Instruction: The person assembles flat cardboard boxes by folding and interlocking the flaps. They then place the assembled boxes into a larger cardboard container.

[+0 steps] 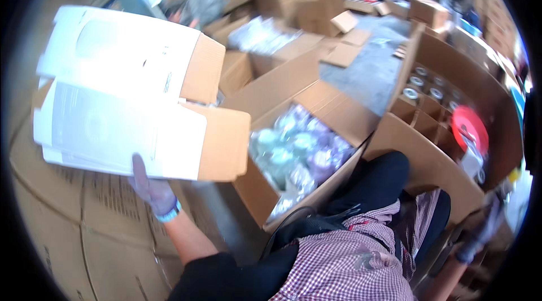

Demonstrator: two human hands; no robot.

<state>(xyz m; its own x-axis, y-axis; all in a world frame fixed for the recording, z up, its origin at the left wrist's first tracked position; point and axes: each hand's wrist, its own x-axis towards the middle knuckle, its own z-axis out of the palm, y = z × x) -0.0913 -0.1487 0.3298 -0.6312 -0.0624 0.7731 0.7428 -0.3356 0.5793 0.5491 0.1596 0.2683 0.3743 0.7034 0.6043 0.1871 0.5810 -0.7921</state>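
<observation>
My left hand (152, 188), in a thin pale glove, grips the lower edge of two white cartons (121, 126) with its thumb over the front. They look folded flat, and their brown inner flaps point right. My right hand (486, 227), also gloved, is at the far right, smeared by motion; its fingers cannot be made out. Nearest to it is a tall open brown box (423, 165) with cardboard dividers and several round-topped items inside. A round red dish-like thing (470, 130) rests over the dividers, with a whitish object beside it.
Before my knees an open brown box (254, 188) holds several plastic-wrapped greenish and purple items (305, 143). Stacked brown cartons (113, 244) line the left. Farther back are clear plastic wrapping (262, 36), more open boxes (319, 13) and cardboard pieces on the grey floor (375, 47).
</observation>
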